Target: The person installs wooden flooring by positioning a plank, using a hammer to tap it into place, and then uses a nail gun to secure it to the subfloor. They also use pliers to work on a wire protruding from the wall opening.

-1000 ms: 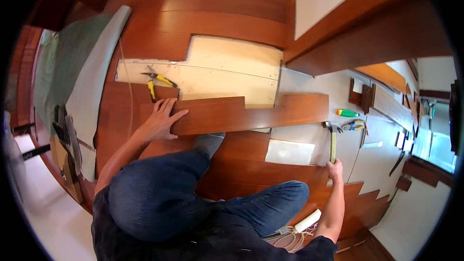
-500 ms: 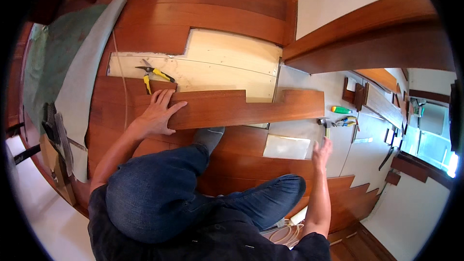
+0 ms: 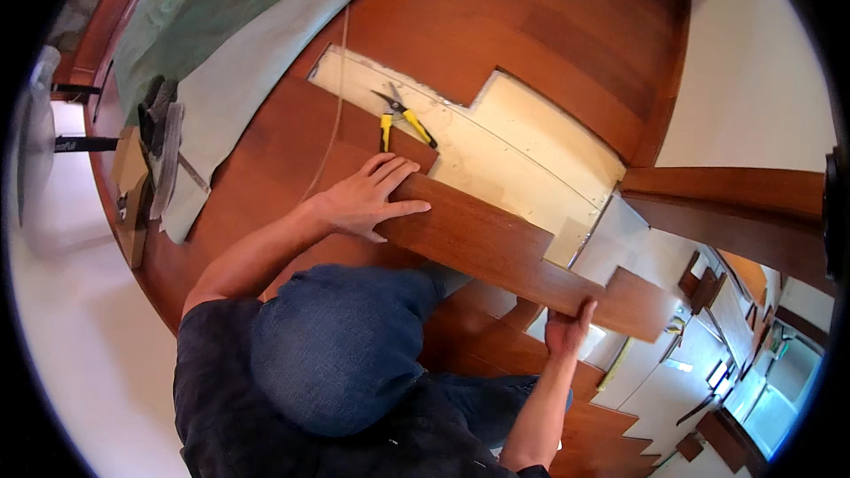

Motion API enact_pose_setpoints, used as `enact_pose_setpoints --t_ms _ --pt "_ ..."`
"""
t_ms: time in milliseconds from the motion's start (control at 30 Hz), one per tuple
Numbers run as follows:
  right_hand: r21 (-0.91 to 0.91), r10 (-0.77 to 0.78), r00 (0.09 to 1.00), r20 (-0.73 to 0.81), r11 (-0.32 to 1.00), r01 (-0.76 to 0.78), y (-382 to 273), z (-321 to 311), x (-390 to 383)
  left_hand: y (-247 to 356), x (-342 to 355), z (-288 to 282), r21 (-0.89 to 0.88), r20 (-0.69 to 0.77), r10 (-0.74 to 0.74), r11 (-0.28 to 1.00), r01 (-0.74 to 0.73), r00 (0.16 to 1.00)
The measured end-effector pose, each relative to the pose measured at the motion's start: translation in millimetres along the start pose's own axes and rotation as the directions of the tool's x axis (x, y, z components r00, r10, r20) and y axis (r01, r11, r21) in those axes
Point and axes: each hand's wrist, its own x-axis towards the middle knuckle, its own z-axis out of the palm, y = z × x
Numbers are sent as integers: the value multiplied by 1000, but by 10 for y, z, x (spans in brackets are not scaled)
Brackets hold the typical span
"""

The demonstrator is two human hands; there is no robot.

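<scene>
My left hand (image 3: 363,199) grips the left end of a reddish-brown wooden plank (image 3: 482,239), fingers spread over it. My right hand (image 3: 571,332) holds the plank's lower edge near its notched right end. The plank lies tilted across a patch of exposed pale subfloor (image 3: 531,150). Just beyond my left hand are yellow-handled snips (image 3: 398,115). The hammer's pale handle (image 3: 615,363) lies to the right of my right hand, its head hidden behind the plank.
A grey-green sheet (image 3: 230,97) with dark gloves (image 3: 159,142) and a cardboard piece (image 3: 133,195) lies at left. Wooden trim (image 3: 726,195) juts from the white wall at right. Several loose wood pieces (image 3: 704,288) lie beyond, near a bright window.
My right hand has released the hammer and moved up onto the plank, whose right end has swung toward me. The view has turned, shifting the surroundings clockwise.
</scene>
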Motion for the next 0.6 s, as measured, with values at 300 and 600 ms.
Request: enact_pose_setpoints --t_ms 300,600 --pt "38 -327 933 -148 941 335 -606 -453 -1264 176 618 -36 -83 -179 -142 988 129 974" --pt "54 -586 626 -514 707 705 -940 -1654 -2301 -1781 -131 1459 -482 -299 -808 587 651 508"
